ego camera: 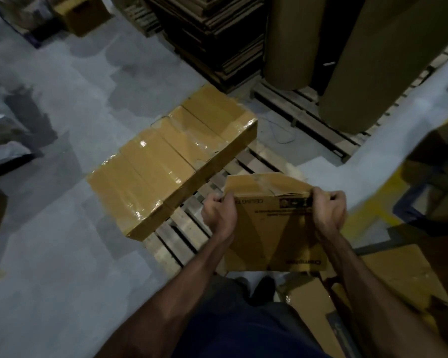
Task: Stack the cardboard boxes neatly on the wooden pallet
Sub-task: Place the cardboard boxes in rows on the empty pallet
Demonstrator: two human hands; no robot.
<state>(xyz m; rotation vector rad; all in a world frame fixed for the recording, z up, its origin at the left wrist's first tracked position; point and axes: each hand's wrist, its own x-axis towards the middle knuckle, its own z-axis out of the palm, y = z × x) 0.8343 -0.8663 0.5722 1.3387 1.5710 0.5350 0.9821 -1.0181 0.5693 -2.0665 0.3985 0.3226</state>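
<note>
I hold a brown cardboard box [272, 228] with printed text above the near side of the wooden pallet [184, 233]. My left hand [219, 215] grips its upper left corner and my right hand [330, 211] grips its upper right corner, fingers curled over the top edge. A row of several taped cardboard boxes [173, 156] lies along the pallet's left side, running from near left to far right. The pallet's slats show bare between that row and the held box.
More cardboard boxes [388, 275] lie on the floor at the lower right beside my foot [263, 288]. Large brown paper rolls [373, 63] stand on another pallet [303, 112] behind. Stacked flat cardboard [217, 32] sits at the back. Grey floor [62, 228] spreads left.
</note>
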